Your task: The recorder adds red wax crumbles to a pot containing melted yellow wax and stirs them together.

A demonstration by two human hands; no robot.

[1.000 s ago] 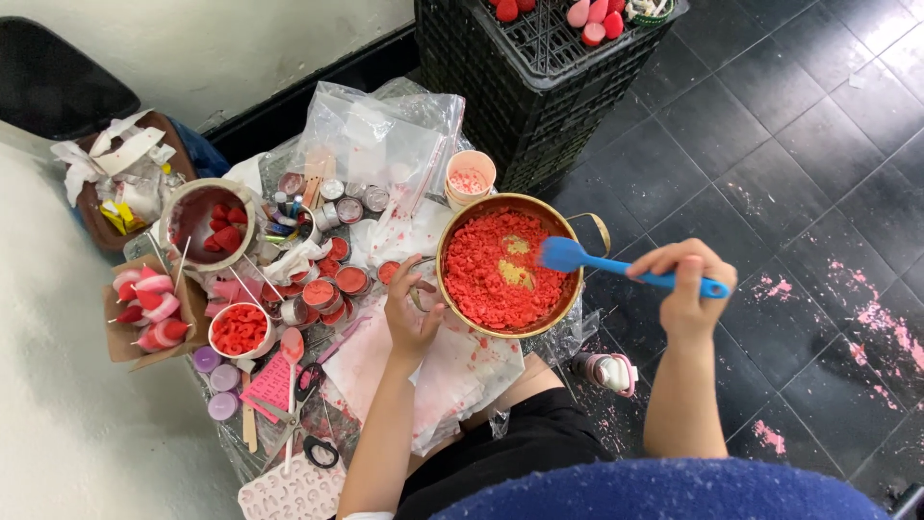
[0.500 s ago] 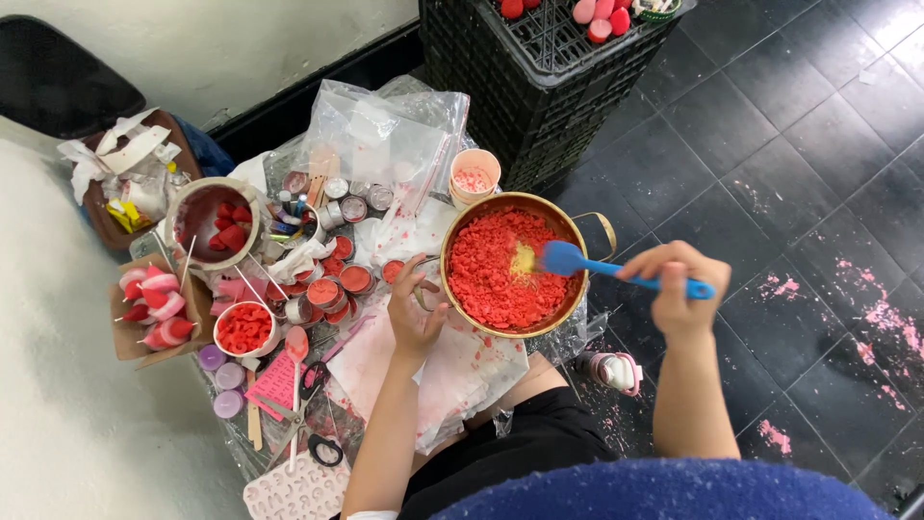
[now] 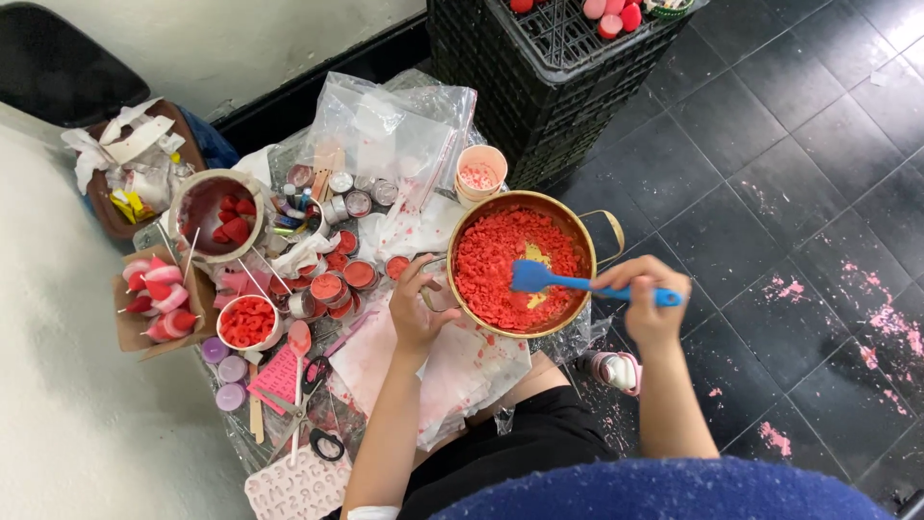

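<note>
At centre frame, we find a round brass-coloured metal pan (image 3: 577, 223) of red wax chips. Our right hand (image 3: 647, 297), at its three o'clock, grips a blue silicone spatula (image 3: 539, 277) resting in the chips. Our left hand (image 3: 416, 306), at nine o'clock, clasps the rim.

clear plastic bags (image 3: 399, 130), brown cardboard box (image 3: 130, 327)

My arms are bare from wrist to past the elbow, no sleeves, no watch, no rings that I can make out. Left hand (image 3: 416, 313) and right hand (image 3: 647, 300) ungloved. Black shorts (image 3: 525, 443) below the hands. Blue fuzzy fabric (image 3: 664, 493) below the shorts at the frame bottom. Bit of white (image 3: 371, 513) at my left elbow.
</note>
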